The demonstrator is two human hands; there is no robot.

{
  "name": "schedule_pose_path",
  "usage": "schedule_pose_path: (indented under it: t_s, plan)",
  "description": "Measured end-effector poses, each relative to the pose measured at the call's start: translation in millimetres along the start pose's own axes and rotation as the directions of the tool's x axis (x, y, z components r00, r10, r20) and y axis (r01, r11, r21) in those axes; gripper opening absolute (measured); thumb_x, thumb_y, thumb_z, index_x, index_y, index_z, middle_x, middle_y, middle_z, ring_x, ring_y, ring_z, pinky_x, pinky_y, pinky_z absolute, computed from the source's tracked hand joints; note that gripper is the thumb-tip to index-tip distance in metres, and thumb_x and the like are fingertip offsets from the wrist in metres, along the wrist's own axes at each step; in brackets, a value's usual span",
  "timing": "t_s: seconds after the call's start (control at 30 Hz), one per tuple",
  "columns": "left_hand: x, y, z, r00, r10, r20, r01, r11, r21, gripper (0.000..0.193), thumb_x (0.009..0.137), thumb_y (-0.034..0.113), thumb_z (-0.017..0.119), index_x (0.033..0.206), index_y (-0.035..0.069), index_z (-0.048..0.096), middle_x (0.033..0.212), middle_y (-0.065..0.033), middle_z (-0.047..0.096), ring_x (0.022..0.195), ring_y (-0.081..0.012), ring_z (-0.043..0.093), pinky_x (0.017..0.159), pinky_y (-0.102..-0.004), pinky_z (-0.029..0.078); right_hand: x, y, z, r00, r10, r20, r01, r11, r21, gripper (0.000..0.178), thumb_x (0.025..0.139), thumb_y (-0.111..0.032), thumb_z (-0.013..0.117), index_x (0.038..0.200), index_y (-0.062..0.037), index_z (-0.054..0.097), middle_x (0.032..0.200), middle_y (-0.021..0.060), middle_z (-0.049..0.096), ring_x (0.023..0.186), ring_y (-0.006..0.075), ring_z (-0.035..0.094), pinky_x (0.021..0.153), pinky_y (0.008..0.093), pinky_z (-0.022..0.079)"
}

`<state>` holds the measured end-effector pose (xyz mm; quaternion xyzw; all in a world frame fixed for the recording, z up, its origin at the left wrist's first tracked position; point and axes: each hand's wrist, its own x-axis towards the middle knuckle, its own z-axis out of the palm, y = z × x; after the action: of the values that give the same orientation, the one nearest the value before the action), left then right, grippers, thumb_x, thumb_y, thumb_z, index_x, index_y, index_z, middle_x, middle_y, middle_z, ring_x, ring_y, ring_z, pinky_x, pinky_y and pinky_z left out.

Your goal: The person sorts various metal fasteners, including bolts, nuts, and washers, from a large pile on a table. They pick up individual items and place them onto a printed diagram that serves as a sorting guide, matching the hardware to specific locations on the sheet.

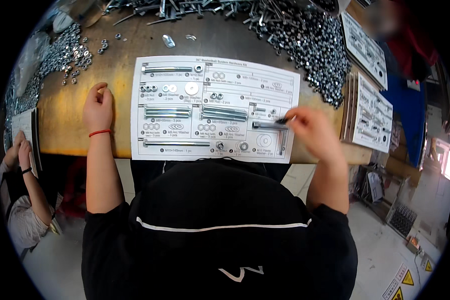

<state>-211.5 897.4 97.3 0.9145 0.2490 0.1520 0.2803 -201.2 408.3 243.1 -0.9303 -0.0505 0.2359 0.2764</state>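
In front of me a white printed hardware card [225, 90] lies on the table, divided into boxes with real parts on some of them. Long bolts [168, 112] lie in bundles across its middle, and a single bolt [177, 143] runs along the lower left. Nuts and a big washer [191, 88] sit near the top left. My right hand [312, 132] is over the card's right edge, its fingers pinched on a small dark piece [283, 121] beside a grey metal tube-shaped part [266, 124]. My left hand [99, 107] rests curled on the table left of the card; whatever its fingers may hold is hidden.
Piles of nuts [317, 65] and bolts [185, 9] cover the table's far side, with more nuts [67, 52] at the left. Stacked hardware cards [372, 112] stand at the right edge. At far left, another person's hands [22, 150] hold a card [26, 125].
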Motion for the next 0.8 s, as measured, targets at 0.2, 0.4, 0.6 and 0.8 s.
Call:
schedule_pose_path:
  t_s: [0.2,0.4,0.6,0.8]
  plan:
    - [5.5,-10.4,6.0,0.999,0.049,0.009,-0.049,0.999,-0.002,0.024,0.089,0.027,0.063,0.111,0.017,0.069,0.064,-0.0001,0.052,0.059,-0.0127,0.05,0.058,-0.0302,0.043,-31.5,20.7,82.4,0.954,-0.118,-0.275,0.053,0.972,-0.231,0.017,0.084,-0.012,0.065,0.099,-0.008,0.068,0.087,0.0116,0.068,0.076,0.0317,0.065,0.065,0.0404,0.05]
    - [5.5,-10.3,5.8,0.998,0.066,0.0,-0.066,0.996,0.054,0.025,0.089,0.028,0.063,0.112,0.018,0.069,0.065,-0.0005,0.053,0.06,-0.0141,0.051,0.06,-0.0313,0.044,-47.8,13.1,87.2,0.93,0.036,-0.366,-0.103,0.981,-0.163,0.023,0.081,-0.017,0.07,0.103,-0.0091,0.066,0.079,0.0093,0.067,0.073,0.0292,0.066,0.06,0.0397,0.05]
    - [1.8,-1.8,3.9,0.999,0.054,0.001,-0.054,0.996,0.067,0.025,0.09,0.029,0.063,0.111,0.016,0.069,0.065,-0.0005,0.053,0.061,-0.0129,0.051,0.06,-0.03,0.044,-44.8,13.6,106.1,0.881,0.043,-0.472,-0.134,0.978,-0.161,0.027,0.081,-0.021,0.072,0.103,-0.0074,0.064,0.071,0.0081,0.064,0.065,0.0291,0.064,0.056,0.0404,0.048]
    - [3.2,-3.6,2.2,0.999,0.04,0.022,-0.041,0.997,0.061,0.026,0.089,0.03,0.063,0.112,0.018,0.069,0.067,-0.0017,0.056,0.063,-0.0153,0.055,0.062,-0.0316,0.046,-35.0,12.4,104.3,0.903,0.172,-0.394,-0.23,0.968,-0.103,0.022,0.082,-0.023,0.072,0.097,-0.0089,0.064,0.072,0.0091,0.065,0.067,0.0304,0.065,0.058,0.0416,0.049]
